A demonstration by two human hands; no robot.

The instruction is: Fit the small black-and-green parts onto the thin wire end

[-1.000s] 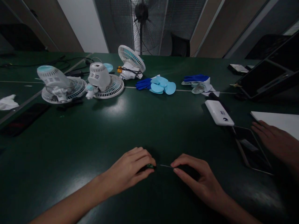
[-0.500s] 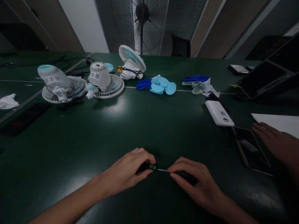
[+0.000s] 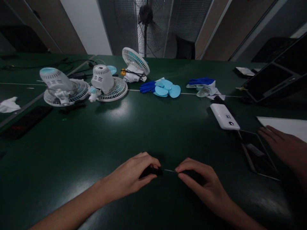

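My left hand (image 3: 141, 169) is closed around a small black piece (image 3: 157, 171), whose kind I cannot make out and whose rear is hidden in the palm. A screwdriver (image 3: 169, 170) with a thin metal shaft and a dark handle lies in my right hand (image 3: 201, 179), thumb and fingers pinched where the shaft meets the handle. Its tip points left at the end of the black piece; whether they touch, I cannot tell. Both hands are low over the dark green table (image 3: 144, 127).
White desk fans with grilles (image 3: 103, 81) stand at the back left. Light-blue fan blades (image 3: 167, 88) and blue-white gloves (image 3: 203, 85) lie behind. To the right are a white device (image 3: 224, 116), a phone (image 3: 259, 153) and another person's hand (image 3: 283, 143).
My right hand has drawn slightly right with the screwdriver, showing the tip further from my left hand. The black piece has turned in my left fingers, and its green part no longer shows.
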